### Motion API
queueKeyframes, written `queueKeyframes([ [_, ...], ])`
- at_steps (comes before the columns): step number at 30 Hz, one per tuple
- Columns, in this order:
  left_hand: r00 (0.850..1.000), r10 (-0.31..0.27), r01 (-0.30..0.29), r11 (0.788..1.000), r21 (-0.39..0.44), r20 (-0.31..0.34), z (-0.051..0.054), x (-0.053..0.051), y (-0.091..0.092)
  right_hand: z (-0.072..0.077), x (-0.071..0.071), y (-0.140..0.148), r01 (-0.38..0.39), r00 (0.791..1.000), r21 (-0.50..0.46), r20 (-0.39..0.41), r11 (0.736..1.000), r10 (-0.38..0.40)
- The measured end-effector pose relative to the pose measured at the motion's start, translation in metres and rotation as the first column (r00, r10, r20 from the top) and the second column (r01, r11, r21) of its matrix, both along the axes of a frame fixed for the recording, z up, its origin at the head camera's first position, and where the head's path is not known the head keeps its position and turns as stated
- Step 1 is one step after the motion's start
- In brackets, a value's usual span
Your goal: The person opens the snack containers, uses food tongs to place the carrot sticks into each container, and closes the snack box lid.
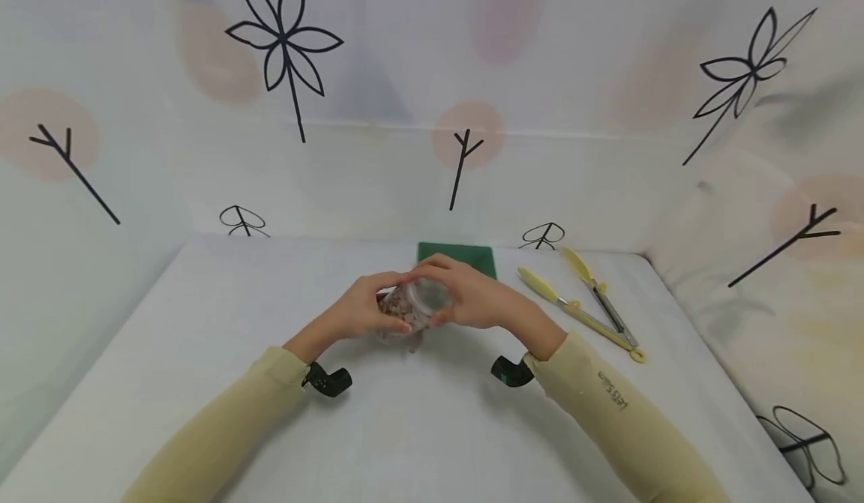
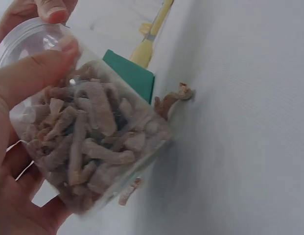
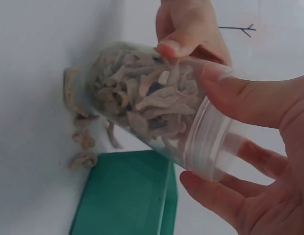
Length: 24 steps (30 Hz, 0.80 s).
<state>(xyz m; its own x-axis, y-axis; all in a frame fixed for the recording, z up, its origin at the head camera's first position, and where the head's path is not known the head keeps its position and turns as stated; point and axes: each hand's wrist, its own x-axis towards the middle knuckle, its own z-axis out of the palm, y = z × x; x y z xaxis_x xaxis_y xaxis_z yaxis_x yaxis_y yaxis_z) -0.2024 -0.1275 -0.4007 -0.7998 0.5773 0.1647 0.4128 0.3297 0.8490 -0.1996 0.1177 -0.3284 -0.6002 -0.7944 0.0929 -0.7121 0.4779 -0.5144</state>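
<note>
A clear plastic jar (image 2: 88, 137) full of brownish, dried strip-like pieces is held tilted above the table. My left hand (image 1: 361, 312) grips the jar's body, thumb on the near side and fingers around the far side. At the jar's top, my right hand (image 1: 475, 293) holds the clear lid (image 3: 208, 139) between thumb and fingers. The lid sits over the jar's mouth; whether it is screwed tight I cannot tell. Several loose dried pieces (image 3: 83, 139) lie on the table under and beside the jar.
Behind the hands stands a green rectangular container (image 1: 475, 257), partly hidden by the right hand. To its right, yellow-and-metal tongs (image 1: 538, 284) lie spread on the white table (image 1: 418, 428). Patterned cloth walls (image 1: 378, 188) rise at the back and sides.
</note>
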Motion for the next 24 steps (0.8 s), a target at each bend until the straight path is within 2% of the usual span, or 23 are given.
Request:
queueKeyframes([
  [2, 1.0, 0.017, -0.017, 1.0, -0.008, -0.003, -0.002, 0.0, 0.001, -0.001, -0.001, -0.001, 0.003, 1.0, 0.003, -0.012, 1.0, -0.003],
  [4, 0.999, 0.032, -0.033, 0.999, -0.038, -0.037, -0.003, 0.0, 0.004, -0.002, -0.002, -0.001, 0.014, 1.0, -0.004, -0.025, 1.0, -0.015],
  [10, 0.981, 0.083, -0.108, 0.984, -0.138, -0.177, -0.003, 0.004, 0.012, -0.002, -0.004, -0.003, 0.019, 1.0, -0.051, 0.02, 0.999, -0.018],
  [13, 0.979, 0.06, -0.087, 0.987, -0.133, -0.196, 0.003, 0.004, 0.007, -0.002, -0.002, -0.004, -0.015, 1.0, -0.058, 0.024, 0.998, 0.017],
  [16, 0.982, 0.012, -0.038, 0.99, -0.138, -0.188, 0.009, 0.004, 0.0, 0.0, 0.001, -0.004, -0.043, 0.999, -0.044, -0.02, 0.998, 0.043],
  [18, 0.984, 0.001, -0.028, 0.989, -0.145, -0.178, 0.014, 0.007, -0.003, 0.002, 0.004, -0.005, -0.047, 0.997, -0.021, -0.059, 0.999, 0.046],
  [21, 0.979, 0.019, -0.056, 0.983, -0.173, -0.204, 0.02, 0.015, -0.002, 0.006, 0.012, -0.006, 0.02, 0.997, 0.02, -0.07, 1.0, -0.018],
  [24, 0.967, 0.08, -0.127, 0.974, -0.187, -0.24, 0.026, 0.024, 0.003, 0.007, 0.019, -0.011, 0.155, 0.984, 0.064, -0.103, 0.986, -0.148],
])
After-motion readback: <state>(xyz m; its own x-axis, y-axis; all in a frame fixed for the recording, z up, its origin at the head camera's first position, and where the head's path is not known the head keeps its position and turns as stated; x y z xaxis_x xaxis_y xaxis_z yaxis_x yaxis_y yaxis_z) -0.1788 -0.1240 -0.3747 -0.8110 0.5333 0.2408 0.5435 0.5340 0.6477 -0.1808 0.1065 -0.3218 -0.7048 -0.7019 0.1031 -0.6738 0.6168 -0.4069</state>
